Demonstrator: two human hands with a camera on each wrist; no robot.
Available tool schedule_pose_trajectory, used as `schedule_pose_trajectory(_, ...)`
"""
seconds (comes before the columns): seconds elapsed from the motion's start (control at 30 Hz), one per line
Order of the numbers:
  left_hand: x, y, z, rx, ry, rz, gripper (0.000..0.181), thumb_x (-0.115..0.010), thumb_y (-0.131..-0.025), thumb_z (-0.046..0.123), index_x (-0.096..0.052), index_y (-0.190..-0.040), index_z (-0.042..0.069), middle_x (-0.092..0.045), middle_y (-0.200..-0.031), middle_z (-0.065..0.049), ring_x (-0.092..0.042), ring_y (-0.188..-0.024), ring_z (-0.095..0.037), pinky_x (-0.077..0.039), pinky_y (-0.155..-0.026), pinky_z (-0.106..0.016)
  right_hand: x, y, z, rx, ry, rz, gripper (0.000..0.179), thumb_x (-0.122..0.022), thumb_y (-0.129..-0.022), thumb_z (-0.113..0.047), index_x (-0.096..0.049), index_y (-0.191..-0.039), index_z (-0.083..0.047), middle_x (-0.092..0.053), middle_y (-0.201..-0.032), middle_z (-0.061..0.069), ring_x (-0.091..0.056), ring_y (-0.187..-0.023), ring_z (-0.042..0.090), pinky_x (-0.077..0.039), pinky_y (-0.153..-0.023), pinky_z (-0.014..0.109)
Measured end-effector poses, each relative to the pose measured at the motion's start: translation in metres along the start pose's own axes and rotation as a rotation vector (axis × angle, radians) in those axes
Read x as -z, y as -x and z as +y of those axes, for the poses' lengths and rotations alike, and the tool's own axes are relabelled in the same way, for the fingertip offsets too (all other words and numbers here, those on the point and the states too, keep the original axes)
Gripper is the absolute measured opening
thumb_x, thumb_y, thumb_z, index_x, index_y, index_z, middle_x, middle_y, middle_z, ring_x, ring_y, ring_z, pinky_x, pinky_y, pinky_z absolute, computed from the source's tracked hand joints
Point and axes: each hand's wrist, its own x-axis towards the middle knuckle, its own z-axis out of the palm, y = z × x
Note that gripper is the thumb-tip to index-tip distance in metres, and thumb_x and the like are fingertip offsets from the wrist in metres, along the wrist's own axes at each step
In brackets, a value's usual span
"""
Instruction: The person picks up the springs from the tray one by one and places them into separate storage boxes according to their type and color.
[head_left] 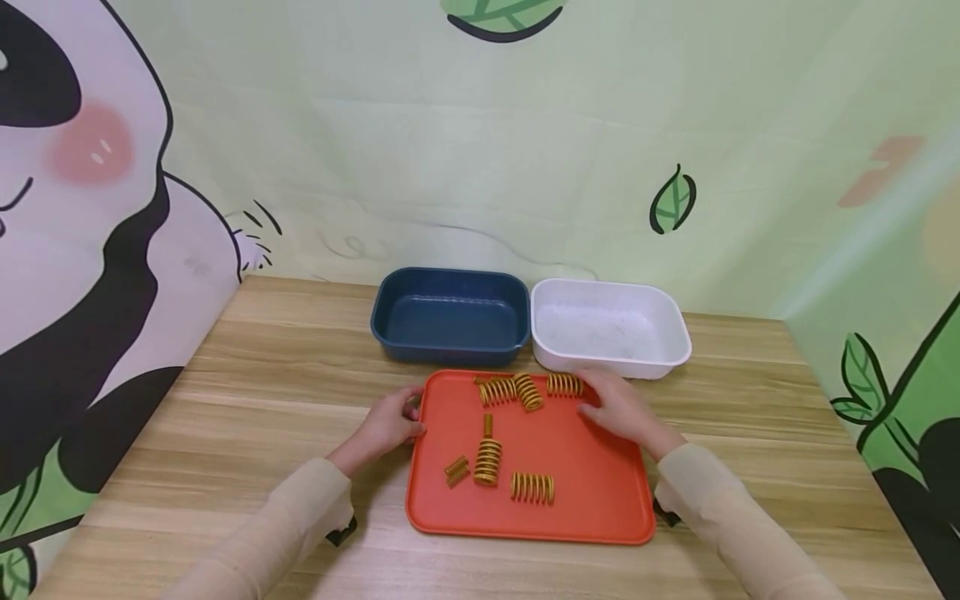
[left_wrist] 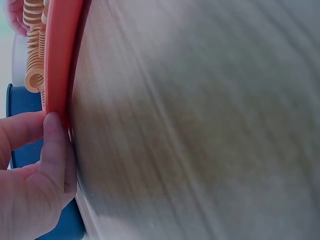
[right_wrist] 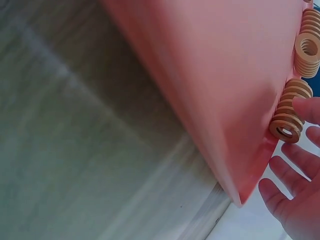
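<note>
A red tray [head_left: 592, 483] lies on the table with several golden coil springs on it, some thick, some thin. My left hand [head_left: 386, 423] is at its left edge. In the left wrist view, the thumb and fingers of that hand pinch the tray's rim [left_wrist: 57, 65]. Near the far right corner, my right hand [head_left: 618, 407] reaches over the tray beside a thick spring [head_left: 565, 384]. The right wrist view shows its thumb against or just over this spring [right_wrist: 290, 107], the other fingers spread apart. Whether the thumb touches is hard to tell.
Behind the tray stand a dark blue bin [head_left: 450, 321] and a white bin [head_left: 611, 325], side by side near the wall. A thick spring [head_left: 532, 487] and a thin pair [head_left: 457, 471] lie nearer the tray's front. The wooden table [head_left: 247, 400] extends around the tray.
</note>
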Motion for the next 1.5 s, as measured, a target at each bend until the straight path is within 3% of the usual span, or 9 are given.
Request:
schedule_pose_trajectory(0.6,0.002,0.0,0.002,0.005,-0.002,-0.005,0.058,-0.062,-0.073,-0.007,-0.042,-0.127,0.0,-0.049,-0.077,-0.01,-0.047,-0.059,-0.015,-0.048,-0.053,-0.024,0.0,-0.004,-0.001,-0.033,0.032,-0.025,0.047,-0.064,-0.078,-0.01,-0.05,-0.122,-0.002,-0.052,-0.121,0.015,-0.046,-0.113,0.031,-0.036,-0.095,0.045)
schedule_pose_trajectory(1.13,0.001,0.001,0.002,0.003,-0.01,-0.007,0.057,-0.061,-0.073,-0.007,-0.042,-0.126,0.0,-0.049,-0.077,-0.01,-0.047,-0.059,-0.015,-0.047,-0.053,-0.024,-0.004,-0.006,-0.007,-0.036,-0.056,-0.027,0.04,-0.065,-0.077,-0.009,-0.054,-0.115,-0.003,-0.053,-0.112,0.015,-0.049,-0.103,0.029,-0.04,-0.089,0.044)
schedule_pose_trajectory(1.5,0.0,0.001,0.001,-0.006,0.014,-0.003,0.057,-0.062,-0.072,-0.008,-0.043,-0.126,0.001,-0.049,-0.075,-0.009,-0.047,-0.059,-0.014,-0.047,-0.053,-0.024,-0.007,-0.009,-0.01,-0.049,-0.039,-0.054,0.039,-0.064,-0.076,-0.006,-0.055,-0.113,-0.001,-0.053,-0.109,0.016,-0.05,-0.102,0.03,-0.04,-0.088,0.044)
